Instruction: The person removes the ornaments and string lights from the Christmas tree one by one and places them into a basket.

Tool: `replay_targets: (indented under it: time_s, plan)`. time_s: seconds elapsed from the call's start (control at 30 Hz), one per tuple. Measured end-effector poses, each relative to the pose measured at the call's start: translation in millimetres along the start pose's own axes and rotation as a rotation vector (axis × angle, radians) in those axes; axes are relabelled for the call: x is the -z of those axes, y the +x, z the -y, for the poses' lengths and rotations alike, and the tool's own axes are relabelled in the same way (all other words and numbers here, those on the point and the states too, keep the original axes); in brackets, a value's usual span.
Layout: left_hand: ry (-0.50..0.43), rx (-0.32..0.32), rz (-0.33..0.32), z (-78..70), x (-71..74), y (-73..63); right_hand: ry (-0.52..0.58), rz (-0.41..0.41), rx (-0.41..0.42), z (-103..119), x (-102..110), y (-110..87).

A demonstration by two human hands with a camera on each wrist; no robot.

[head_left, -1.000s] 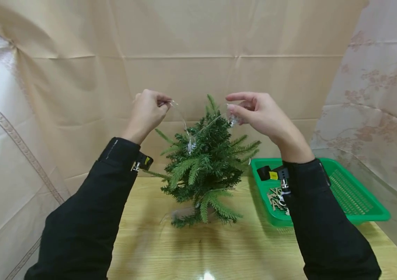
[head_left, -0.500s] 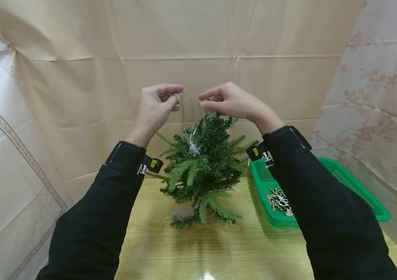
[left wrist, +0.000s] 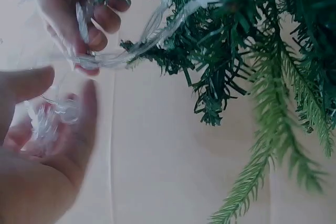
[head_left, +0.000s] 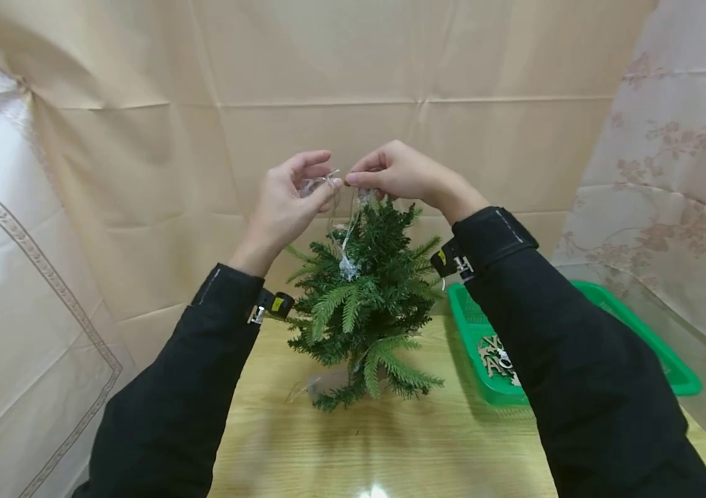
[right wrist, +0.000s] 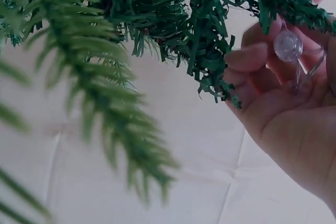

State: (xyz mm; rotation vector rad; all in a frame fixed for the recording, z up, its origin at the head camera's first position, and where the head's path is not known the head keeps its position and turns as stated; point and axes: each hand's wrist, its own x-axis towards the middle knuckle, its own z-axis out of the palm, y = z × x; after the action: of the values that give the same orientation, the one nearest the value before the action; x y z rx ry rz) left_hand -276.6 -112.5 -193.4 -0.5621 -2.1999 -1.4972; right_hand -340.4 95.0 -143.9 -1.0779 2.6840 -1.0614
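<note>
A small artificial Christmas tree (head_left: 384, 283) stands upright between my arms. My left hand (head_left: 284, 204), left of the treetop, holds a loose bundle of clear string lights (left wrist: 47, 124) in its curled fingers. At the top of the tree my right hand (head_left: 411, 173) pinches the clear wire, its fingertips close to the left thumb. A clear round bulb (right wrist: 288, 45) hangs by the right palm in the right wrist view. Doubled strands of wire (left wrist: 142, 48) run from the right fingers into the branches, and a bright clear cluster (head_left: 348, 268) hangs on the tree's front.
A green plastic basket (head_left: 498, 395) stands right of the tree, partly hidden by the right sleeve. Wooden letters (head_left: 493, 360) lie in it. The tree stands on a wood-grain table (head_left: 353, 449), with a beige cloth (head_left: 328, 69) hanging close behind.
My right hand has moved left from the tree's right side to the treetop, bringing its wire along. The left hand has shifted slightly right, so the two hands now nearly meet.
</note>
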Motion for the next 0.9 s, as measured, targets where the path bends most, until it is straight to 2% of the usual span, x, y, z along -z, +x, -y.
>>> replay_targets:
  time_s: [0.13,0.23,0.3,0.37,0.43,0.6,0.73,0.9]
  plan:
    - [0.167,0.121,0.073,4.4,1.6,-11.3,0.032,-0.066,-0.022,-2.1,-1.3,4.1]
    - [0.216,0.215,0.158,10.3,3.9,-19.8,0.019,-0.093,-0.03,-5.4,-2.0,8.9]
    - [0.241,0.247,0.201,15.1,5.7,-24.2,0.01,-0.104,-0.034,-7.4,-1.7,11.9]
    - [0.264,0.243,0.227,19.0,6.8,-27.1,0.002,-0.113,-0.035,-8.8,-1.6,14.6]
    - [0.281,0.204,0.236,21.2,6.4,-28.4,-0.005,-0.124,-0.039,-9.6,-1.3,17.4]
    - [0.329,0.108,0.215,22.5,1.3,-29.9,-0.056,-0.159,-0.023,-7.1,-0.6,25.8]
    - [0.33,0.108,0.19,23.9,-3.0,-31.2,-0.153,-0.2,0.019,-0.1,-1.8,31.9]
    - [0.278,0.107,0.231,25.5,-1.8,-33.6,-0.084,-0.276,0.022,12.4,0.2,35.8]
